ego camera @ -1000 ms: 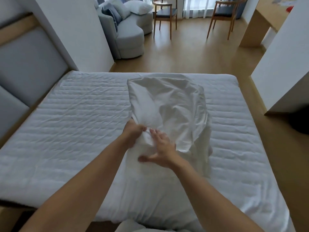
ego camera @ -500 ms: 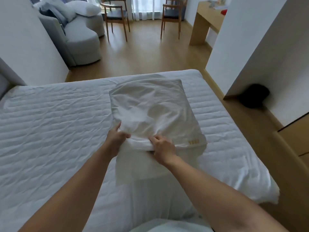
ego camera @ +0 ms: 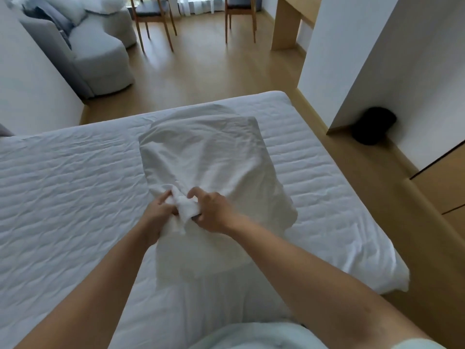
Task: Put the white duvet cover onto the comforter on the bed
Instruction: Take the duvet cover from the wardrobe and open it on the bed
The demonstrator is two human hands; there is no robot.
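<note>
On the quilted white comforter (ego camera: 75, 187) spread over the bed, the folded white duvet cover (ego camera: 206, 157) lies near the right side, its near edge bunched and gripped by both left hand (ego camera: 158, 215) and right hand (ego camera: 214, 212).

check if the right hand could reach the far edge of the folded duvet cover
Probably yes: the duvet cover lies bare ahead of the right hand, which must first release its bunched cloth.

Duvet cover (ego camera: 206, 157) atop comforter (ego camera: 65, 187); sofa (ego camera: 95, 54) beyond, left.
</note>
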